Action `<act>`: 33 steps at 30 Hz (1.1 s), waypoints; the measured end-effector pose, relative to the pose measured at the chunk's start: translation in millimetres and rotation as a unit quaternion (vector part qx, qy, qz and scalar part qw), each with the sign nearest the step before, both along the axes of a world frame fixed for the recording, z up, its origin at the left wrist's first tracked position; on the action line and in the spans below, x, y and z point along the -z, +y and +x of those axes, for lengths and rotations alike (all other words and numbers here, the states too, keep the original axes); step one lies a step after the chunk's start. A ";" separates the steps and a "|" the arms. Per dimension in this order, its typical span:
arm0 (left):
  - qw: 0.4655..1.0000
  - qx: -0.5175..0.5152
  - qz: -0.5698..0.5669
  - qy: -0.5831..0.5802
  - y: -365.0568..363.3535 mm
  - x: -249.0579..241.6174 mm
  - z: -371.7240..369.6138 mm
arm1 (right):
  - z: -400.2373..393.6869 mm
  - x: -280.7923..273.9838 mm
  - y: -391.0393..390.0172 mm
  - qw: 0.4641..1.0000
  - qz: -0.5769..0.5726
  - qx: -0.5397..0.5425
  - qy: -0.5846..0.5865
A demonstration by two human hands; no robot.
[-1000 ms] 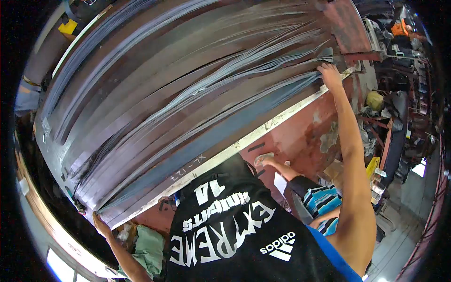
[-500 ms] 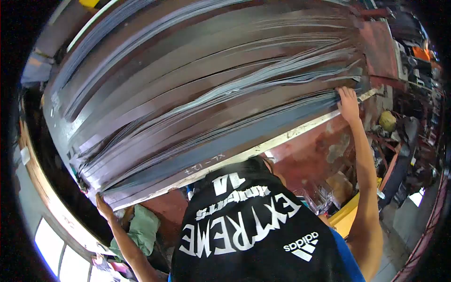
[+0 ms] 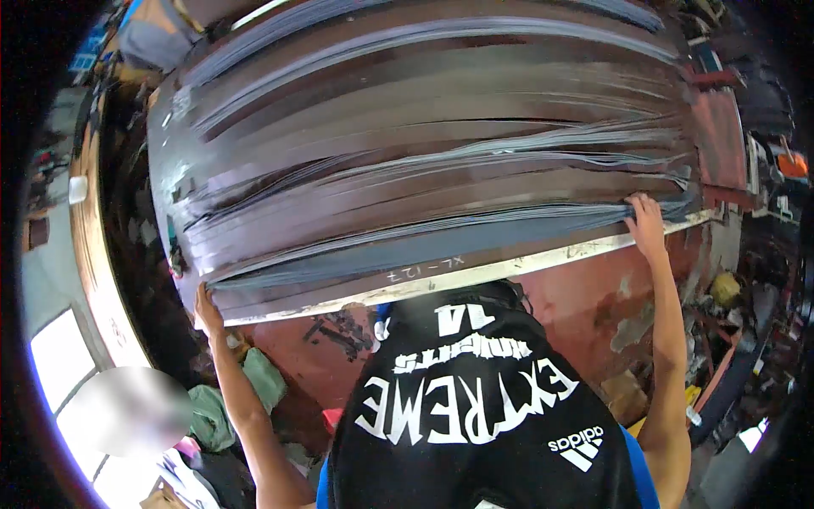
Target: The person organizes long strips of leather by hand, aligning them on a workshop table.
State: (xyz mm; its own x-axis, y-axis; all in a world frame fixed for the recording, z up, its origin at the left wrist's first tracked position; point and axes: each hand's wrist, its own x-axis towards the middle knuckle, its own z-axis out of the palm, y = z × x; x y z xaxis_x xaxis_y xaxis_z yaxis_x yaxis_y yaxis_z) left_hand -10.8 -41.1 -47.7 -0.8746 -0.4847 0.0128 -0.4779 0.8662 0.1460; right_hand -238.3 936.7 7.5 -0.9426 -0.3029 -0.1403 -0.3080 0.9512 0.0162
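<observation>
A wide dark table (image 3: 475, 93) carries long bundles of thin grey strips (image 3: 424, 157) lying lengthwise. Along its near edge lies a flat grey bundle (image 3: 424, 243). My left hand (image 3: 206, 310) is at the left end of this bundle, its fingers partly hidden at the table corner. At the right end, my right hand (image 3: 646, 222) rests on the bundle with its fingers bent over it; whether it pinches strips is unclear. Chalk writing (image 3: 424, 270) shows on the table between the bundle and the pale edge strip (image 3: 458, 280).
Below the table edge is a red surface (image 3: 585, 293) with worn patches. Green cloth (image 3: 263, 377) lies at the lower left. A wooden beam (image 3: 93, 237) runs down the left side. Clutter and a yellow round object (image 3: 725, 289) stand at the right.
The view has turned, so the table sits further right and more level. Both hands remain at the two ends of the near bundle.
</observation>
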 end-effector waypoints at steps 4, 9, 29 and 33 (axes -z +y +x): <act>0.999 0.015 -0.013 0.049 -5.6 13.4 3.8 | 11.5 -3.6 -87.8 0.988 -0.123 -0.094 -0.011; 0.998 0.019 -0.020 0.049 11.9 1.9 1.0 | 21.4 3.5 -168.8 0.971 -0.178 -0.162 0.007; 0.973 0.169 -0.027 0.155 3.6 -12.4 5.1 | 84.4 27.9 -472.2 0.947 -0.249 -0.202 0.004; 0.963 0.216 -0.013 0.163 -10.0 -9.0 8.0 | 93.5 36.3 -566.9 0.939 -0.240 -0.245 0.020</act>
